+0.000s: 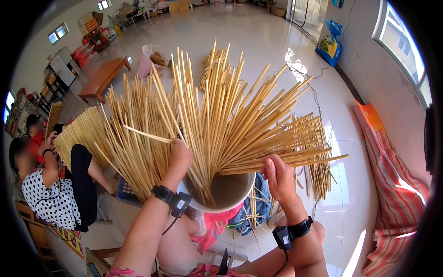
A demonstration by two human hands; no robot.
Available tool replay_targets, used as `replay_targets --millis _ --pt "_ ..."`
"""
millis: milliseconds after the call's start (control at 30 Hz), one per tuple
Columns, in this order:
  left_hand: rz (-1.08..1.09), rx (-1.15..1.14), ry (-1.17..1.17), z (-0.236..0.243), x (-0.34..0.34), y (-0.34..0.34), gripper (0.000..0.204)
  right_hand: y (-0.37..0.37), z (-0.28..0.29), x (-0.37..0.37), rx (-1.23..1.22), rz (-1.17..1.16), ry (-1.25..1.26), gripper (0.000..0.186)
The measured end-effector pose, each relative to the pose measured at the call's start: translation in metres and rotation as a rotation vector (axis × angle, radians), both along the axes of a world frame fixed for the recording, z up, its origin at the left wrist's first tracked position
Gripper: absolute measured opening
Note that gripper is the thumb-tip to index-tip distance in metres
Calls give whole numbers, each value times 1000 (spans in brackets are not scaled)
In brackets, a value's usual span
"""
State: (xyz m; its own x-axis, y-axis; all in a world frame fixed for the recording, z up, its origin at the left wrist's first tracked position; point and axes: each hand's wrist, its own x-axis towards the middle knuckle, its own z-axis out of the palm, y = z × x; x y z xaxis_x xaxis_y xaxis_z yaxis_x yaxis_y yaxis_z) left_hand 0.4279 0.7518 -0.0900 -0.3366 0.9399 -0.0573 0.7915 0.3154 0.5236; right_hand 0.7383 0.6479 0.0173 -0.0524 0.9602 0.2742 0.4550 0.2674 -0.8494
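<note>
Plainly, a great sheaf of straw-coloured stalks [235, 124] is filling the middle of the room. They are standing in a white bucket [230, 206] between a seated person's knees, lower ends inside, upper ends fanning out above the rim and far to the right.

The left hand [180, 158] is closing into a loose fist over the bucket's left side, gripping at least one pale stalk [146, 134] that is pointing out to the left; how many more it is holding, I cannot tell. The right hand [280, 177] is half curling, thumb near forefinger, beside the lowest stalks on the right. Whether it is pinching one, I cannot tell.

The stalks are looking light, stiff and smooth, likely to slide against one another and to crack if bent sharply. The best hold is probably between thumb and fingertips, along the bare length above the rim.

More stalks are lying in a floor bundle [319, 177] to the right; a blue crate [127, 192] is sitting left of the bucket. Farther left, a co-worker [53, 191] in a dotted top is handling a stalk mat [85, 138].
</note>
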Motion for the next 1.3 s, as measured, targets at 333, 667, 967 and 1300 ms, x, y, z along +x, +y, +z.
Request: replay_targets --millis 333,667,967,1300 --pt "78 -18 60 10 9 4 40 3 -2 -4 -13 28 -24 24" --pt "-58 -78 214 42 26 1 37 3 -1 -8 -26 41 -59 26" --pt "-72 -135 214 27 20 6 36 5 -2 -13 -25 63 -62 25" --pt "-200 -184 300 21 29 -2 36 5 -5 -12 -49 60 -82 24"
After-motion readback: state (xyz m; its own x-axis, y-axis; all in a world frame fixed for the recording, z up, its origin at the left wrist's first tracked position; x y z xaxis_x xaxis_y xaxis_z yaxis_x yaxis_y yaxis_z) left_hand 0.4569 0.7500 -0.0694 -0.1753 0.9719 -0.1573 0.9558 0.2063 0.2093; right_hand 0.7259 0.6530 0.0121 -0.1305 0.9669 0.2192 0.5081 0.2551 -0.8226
